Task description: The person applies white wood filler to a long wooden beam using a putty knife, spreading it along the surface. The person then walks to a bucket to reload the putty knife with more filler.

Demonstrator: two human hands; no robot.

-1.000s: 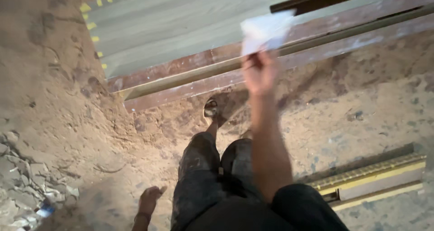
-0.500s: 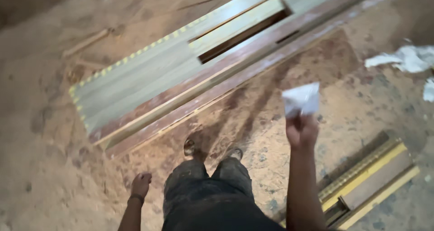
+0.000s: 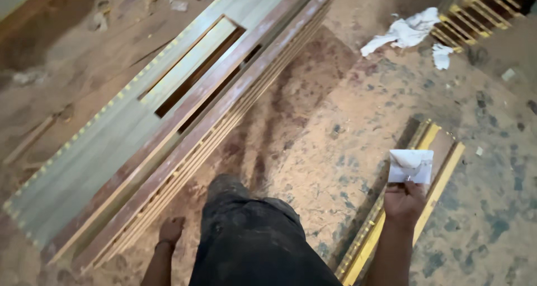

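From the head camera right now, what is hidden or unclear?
- Right hand: its fingertips are behind the white folded sheet.
- Left hand: small and dim, grip unreadable.
- Yellow-edged panel: partly behind the right arm, cut off by the bottom edge.
- Long door frame: ends cropped.

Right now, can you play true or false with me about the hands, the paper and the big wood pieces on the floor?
1. The right hand holds a folded white paper. True.
2. The left hand holds a hammer. False: it hangs down with nothing in it, close to the long panel stack.
3. Crumpled white paper scraps lie on the floor at the far right. True.
4. The long panel stack stands upright against a wall. False: it lies flat on the dusty floor.
5. A yellow-edged board lies under the right hand. True.
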